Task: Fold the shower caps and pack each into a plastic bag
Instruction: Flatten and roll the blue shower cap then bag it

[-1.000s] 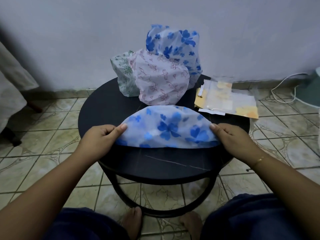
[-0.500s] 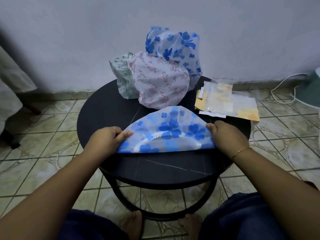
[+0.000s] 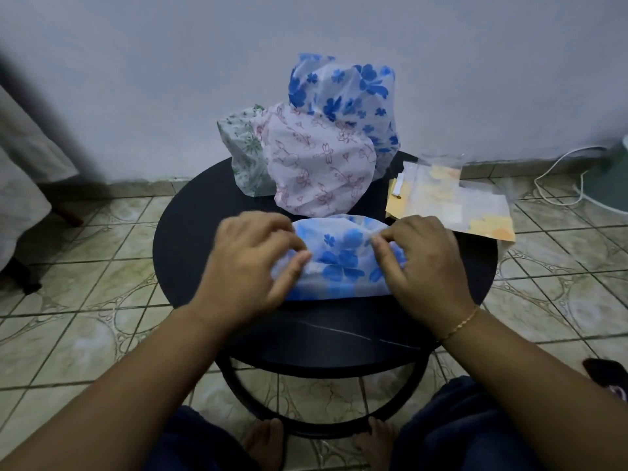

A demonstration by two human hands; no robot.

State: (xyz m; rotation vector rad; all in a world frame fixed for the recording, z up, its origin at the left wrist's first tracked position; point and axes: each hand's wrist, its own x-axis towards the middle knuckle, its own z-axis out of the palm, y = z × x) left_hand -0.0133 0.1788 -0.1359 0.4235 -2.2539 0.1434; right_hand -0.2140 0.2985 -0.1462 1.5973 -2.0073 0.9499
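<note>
My left hand [image 3: 253, 266] and right hand [image 3: 426, 266] both pinch the blue-flowered shower cap [image 3: 339, 263], which lies folded flat at the middle of the round black table [image 3: 190, 239] — fingertips gather its two ends inward. Bare tabletop shows along the near edge and the left edge, leaving room on both sides. At the far edge three unfolded caps stand puffed and touching: a green-print cap [image 3: 244, 147], a pink-print cap [image 3: 319, 164] in front, a second blue-flowered cap [image 3: 350, 93] behind. At the right edge lie the plastic bags [image 3: 452, 198], overhanging the rim — clear sleeves over yellow-printed inserts; I cannot tell whether any holds a cap.
</note>
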